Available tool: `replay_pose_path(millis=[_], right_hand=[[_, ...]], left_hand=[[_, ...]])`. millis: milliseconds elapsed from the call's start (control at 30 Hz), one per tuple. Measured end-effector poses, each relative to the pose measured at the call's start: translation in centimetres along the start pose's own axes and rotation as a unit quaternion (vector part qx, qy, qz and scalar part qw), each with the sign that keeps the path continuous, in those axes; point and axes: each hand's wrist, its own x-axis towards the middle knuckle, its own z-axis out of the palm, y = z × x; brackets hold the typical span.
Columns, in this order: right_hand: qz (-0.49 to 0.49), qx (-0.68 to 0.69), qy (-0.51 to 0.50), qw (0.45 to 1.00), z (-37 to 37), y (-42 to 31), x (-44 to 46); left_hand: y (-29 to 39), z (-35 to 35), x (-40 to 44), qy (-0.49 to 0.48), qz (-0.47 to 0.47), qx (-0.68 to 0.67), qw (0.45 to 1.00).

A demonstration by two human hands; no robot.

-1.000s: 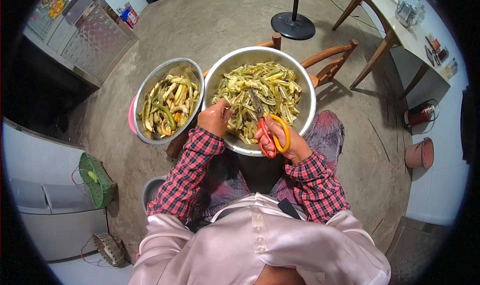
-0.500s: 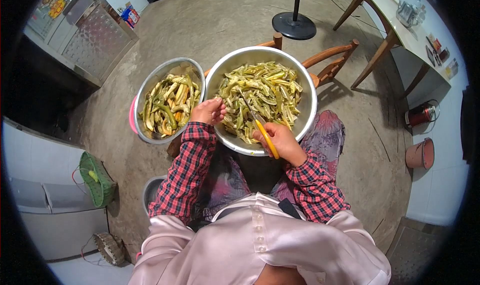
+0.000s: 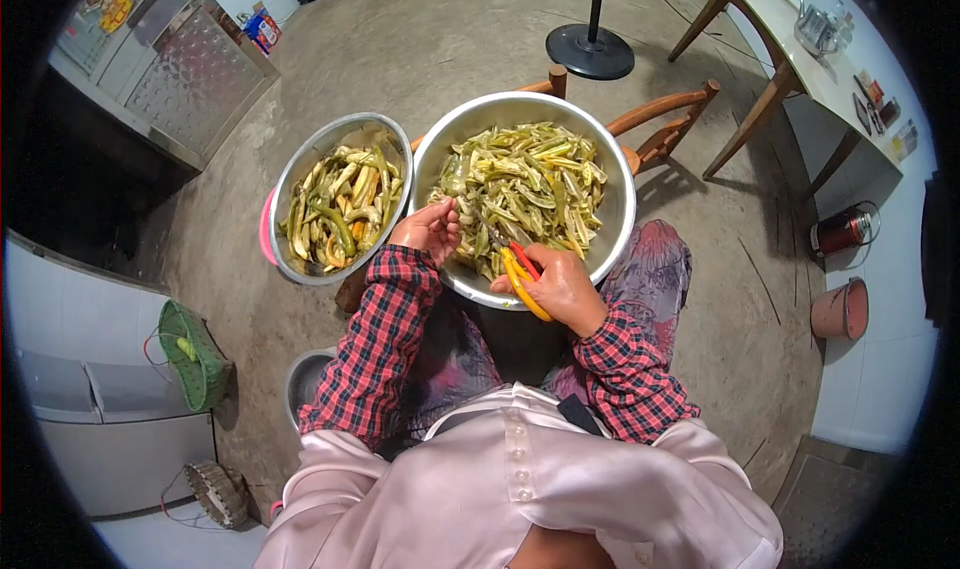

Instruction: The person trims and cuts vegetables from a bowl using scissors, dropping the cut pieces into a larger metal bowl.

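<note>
A large steel basin (image 3: 622, 204) holds many cut strips of green-yellow vegetable (image 3: 545, 174). Over its lower rim my right hand (image 3: 562, 287) grips scissors (image 3: 522, 274) with red and yellow handles; their blades point up and left among the strips. My left hand (image 3: 430, 231) is at the basin's left edge, its fingers pinched on a pale green vegetable piece (image 3: 455, 181) that reaches over the strips. To the left, a smaller metal basin (image 3: 283, 194) contains long, uncut-looking green and yellowish vegetables (image 3: 345, 209).
Behind the large basin is a wooden chair (image 3: 660, 129). A black stand base (image 3: 590, 52) is on the floor farther back. At the right are a table (image 3: 775, 24) and a pink bucket (image 3: 838, 309); a green basket (image 3: 195, 357) lies left. Another grey basin (image 3: 300, 384) is beside my left sleeve.
My left hand moved left, then slightly back right. The scissors turned in my right hand, and their blades are now lower and nearer my left hand.
</note>
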Motion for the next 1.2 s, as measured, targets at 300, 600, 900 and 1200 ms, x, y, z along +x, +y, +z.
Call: replay_pose_path(millis=[300,600,900,1200], right_hand=[[-0.069,-0.041,0.066,0.995,0.3,0.1,-0.1],[-0.12,-0.095,0.119,0.981,0.5,0.6,0.0],[-0.101,-0.083,0.099,0.986,0.3,0.3,0.0],[-0.093,-0.068,0.106,0.988,0.5,0.6,0.1]], left_hand=[[-0.1,0.2,-0.2,-0.024,-0.019,-0.044,0.999],[-0.3,0.3,0.0,0.017,0.0,-0.001,1.0],[-0.9,-0.1,0.6,0.068,0.141,0.177,0.972],[-2.6,1.3,-0.2,0.16,0.399,0.382,0.818]])
